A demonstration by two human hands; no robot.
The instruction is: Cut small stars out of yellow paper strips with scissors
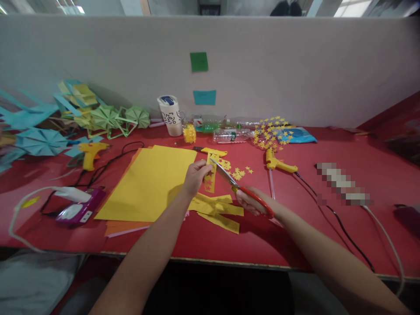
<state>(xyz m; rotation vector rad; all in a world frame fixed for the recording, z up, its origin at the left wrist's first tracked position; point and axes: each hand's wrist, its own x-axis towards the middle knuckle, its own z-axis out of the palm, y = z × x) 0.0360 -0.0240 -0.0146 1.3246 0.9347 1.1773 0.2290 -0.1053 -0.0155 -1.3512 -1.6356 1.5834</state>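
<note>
Between the fingers of my left hand (197,175) is a strip of yellow paper (210,187) with star outlines on it. My right hand (249,201) grips red-handled scissors (254,200), whose blades reach up and left to the strip's upper part. Cut yellow paper stars (239,174) lie just right of the strip. Below my left hand, several loose yellow strips (219,210) overlap on the table. A yellow utility knife (215,152) rests behind the strip, partly touching it in view.
Yellow sheets (144,188) over orange paper lie left. Glue guns stand at left (90,154) and right (278,164), trailing cords. A purple power strip (78,208), a tumbler (169,117), plastic bottles (231,135) and paper ornaments (108,118) line the red table (295,245).
</note>
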